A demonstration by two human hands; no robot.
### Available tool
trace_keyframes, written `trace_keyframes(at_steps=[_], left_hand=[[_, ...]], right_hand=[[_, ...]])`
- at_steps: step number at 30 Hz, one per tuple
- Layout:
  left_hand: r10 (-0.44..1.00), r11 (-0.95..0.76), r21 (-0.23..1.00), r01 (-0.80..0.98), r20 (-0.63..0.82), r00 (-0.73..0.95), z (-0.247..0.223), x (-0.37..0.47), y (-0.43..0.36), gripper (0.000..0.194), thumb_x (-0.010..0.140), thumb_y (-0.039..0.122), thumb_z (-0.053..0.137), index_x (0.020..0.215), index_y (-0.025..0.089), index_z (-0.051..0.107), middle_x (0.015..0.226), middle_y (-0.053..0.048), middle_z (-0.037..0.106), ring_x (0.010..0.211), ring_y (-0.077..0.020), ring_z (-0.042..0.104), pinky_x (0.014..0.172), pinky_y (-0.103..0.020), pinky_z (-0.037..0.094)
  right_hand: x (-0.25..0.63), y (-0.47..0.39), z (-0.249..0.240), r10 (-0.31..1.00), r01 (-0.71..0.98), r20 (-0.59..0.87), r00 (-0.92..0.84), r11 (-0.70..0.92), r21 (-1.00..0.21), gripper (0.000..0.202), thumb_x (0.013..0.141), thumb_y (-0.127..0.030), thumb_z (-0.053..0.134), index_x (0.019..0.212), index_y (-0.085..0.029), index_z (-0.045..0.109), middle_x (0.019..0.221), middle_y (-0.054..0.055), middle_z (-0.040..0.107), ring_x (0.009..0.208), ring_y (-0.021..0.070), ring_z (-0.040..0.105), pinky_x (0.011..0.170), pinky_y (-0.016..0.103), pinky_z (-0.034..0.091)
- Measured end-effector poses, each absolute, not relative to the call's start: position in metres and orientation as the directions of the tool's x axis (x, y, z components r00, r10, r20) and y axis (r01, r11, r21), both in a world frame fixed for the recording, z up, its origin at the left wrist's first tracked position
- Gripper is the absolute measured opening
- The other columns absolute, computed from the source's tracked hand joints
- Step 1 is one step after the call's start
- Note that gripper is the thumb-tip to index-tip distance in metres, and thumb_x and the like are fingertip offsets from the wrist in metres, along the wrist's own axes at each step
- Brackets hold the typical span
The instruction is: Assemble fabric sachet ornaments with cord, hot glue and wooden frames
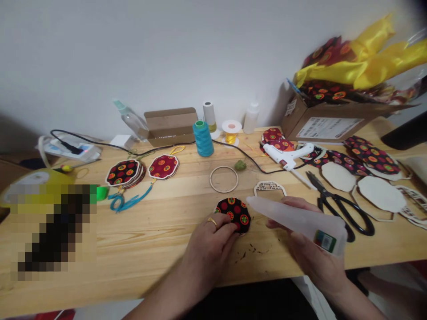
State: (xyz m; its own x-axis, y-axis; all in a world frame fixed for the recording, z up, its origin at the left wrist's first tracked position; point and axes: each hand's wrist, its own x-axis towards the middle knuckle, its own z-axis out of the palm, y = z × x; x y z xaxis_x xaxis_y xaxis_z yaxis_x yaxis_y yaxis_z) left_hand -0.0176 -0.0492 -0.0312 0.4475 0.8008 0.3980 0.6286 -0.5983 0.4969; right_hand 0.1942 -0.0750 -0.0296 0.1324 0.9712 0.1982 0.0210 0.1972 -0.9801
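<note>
A black piece with red and orange flower patterns (237, 209) lies on the wooden table, and my left hand (213, 240) rests on it, its fingers pressing its lower left part. In my right hand (313, 253) is a whitish translucent bottle (296, 218) with a small green and red label. The bottle is tilted, and its narrow tip reaches the right edge of the patterned piece. Whether the tip touches it, I cannot tell. Small dark scraps lie below the piece. Just behind are a thin wooden ring (224, 179) and a lattice frame (270, 187).
Black scissors (333, 200) and a white glue gun (288, 155) with its cord lie right of centre. Finished-looking pendants (163, 167) sit left. A teal thread cone (203, 140) stands behind. A cardboard box (320, 120) holds fabric at the back right.
</note>
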Motion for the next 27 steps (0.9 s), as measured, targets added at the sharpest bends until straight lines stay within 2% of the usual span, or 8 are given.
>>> trace_keyframes(at_steps=[3, 7, 12, 16, 27], left_hand=[[0.795, -0.606, 0.48, 0.634, 0.395, 0.461, -0.029, -0.017, -0.047, 0.017, 0.085, 0.014, 0.049, 0.084, 0.017, 0.066, 0.083, -0.006, 0.065, 0.072, -0.0164, 0.061, 0.063, -0.029, 0.054], [0.811, -0.585, 0.486, 0.649, 0.367, 0.456, -0.028, -0.015, -0.047, 0.019, 0.086, 0.014, 0.047, 0.081, 0.018, 0.065, 0.081, -0.005, 0.065, 0.071, -0.0159, 0.062, 0.061, -0.028, 0.053], [0.832, -0.554, 0.491, 0.672, 0.32, 0.452, -0.03, -0.015, -0.051, 0.012, 0.083, 0.026, 0.058, 0.089, 0.017, 0.063, 0.09, -0.007, 0.065, 0.079, -0.0199, 0.062, 0.067, -0.034, 0.054], [0.838, -0.545, 0.452, 0.706, 0.285, 0.465, -0.029, -0.011, -0.053, 0.011, 0.082, 0.025, 0.058, 0.088, 0.016, 0.061, 0.088, -0.008, 0.065, 0.079, -0.022, 0.061, 0.065, -0.037, 0.054], [0.797, -0.6, 0.381, 0.703, 0.359, 0.486, -0.028, -0.007, -0.052, 0.006, 0.083, 0.018, 0.056, 0.085, 0.014, 0.059, 0.085, -0.009, 0.065, 0.077, -0.0232, 0.062, 0.063, -0.039, 0.056]], right_hand=[[0.195, -0.076, -0.03, 0.982, -0.047, 0.136, 0.13, 0.143, -0.989, 0.04, 0.081, -0.035, 0.061, 0.118, -0.024, 0.05, 0.092, 0.007, 0.067, 0.08, 0.0243, 0.066, 0.079, 0.044, 0.051], [0.195, -0.075, -0.03, 0.983, -0.037, 0.124, 0.139, 0.13, -0.991, 0.039, 0.081, -0.036, 0.06, 0.118, -0.025, 0.05, 0.093, 0.007, 0.067, 0.08, 0.0247, 0.066, 0.077, 0.043, 0.052], [0.195, -0.071, -0.029, 0.983, -0.042, 0.114, 0.145, 0.122, -0.992, 0.04, 0.081, -0.033, 0.061, 0.118, -0.024, 0.051, 0.1, 0.009, 0.066, 0.08, 0.0245, 0.066, 0.076, 0.042, 0.053], [0.193, -0.067, -0.027, 0.981, -0.062, 0.116, 0.158, 0.127, -0.99, 0.041, 0.08, -0.032, 0.063, 0.118, -0.023, 0.052, 0.099, 0.008, 0.065, 0.079, 0.0243, 0.066, 0.075, 0.042, 0.053], [0.193, -0.068, -0.027, 0.982, -0.054, 0.08, 0.168, 0.09, -0.994, 0.036, 0.082, -0.034, 0.06, 0.116, -0.026, 0.051, 0.092, 0.007, 0.067, 0.079, 0.0247, 0.066, 0.07, 0.042, 0.055]])
